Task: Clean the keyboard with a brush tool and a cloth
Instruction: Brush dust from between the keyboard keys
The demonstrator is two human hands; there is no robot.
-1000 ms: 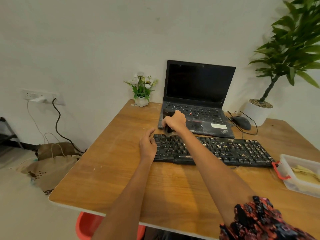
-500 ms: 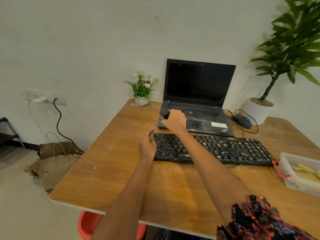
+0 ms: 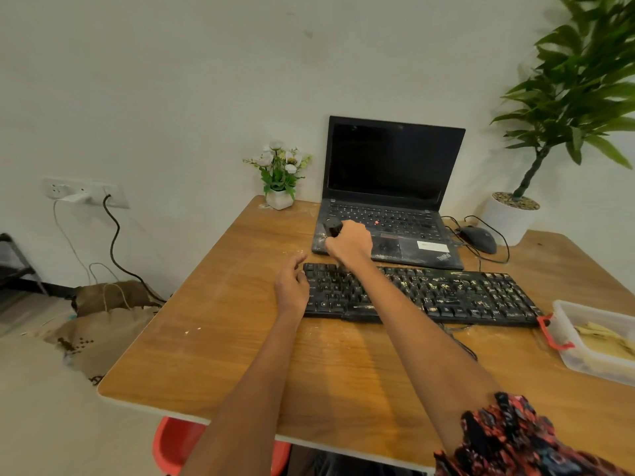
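Brush tool (image 3: 333, 227) mostly behind right hand (image 3: 350, 242)

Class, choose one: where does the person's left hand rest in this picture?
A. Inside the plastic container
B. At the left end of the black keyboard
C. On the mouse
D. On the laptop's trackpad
B: the left hand lies open against the left end of the black keyboard.

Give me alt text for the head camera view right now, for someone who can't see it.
The right hand holds a black brush tool over the laptop, just past the crumb-covered black keyboard. The left hand rests open at the keyboard's left end on a wooden table. A mouse, flower pot and plastic container sit nearby.
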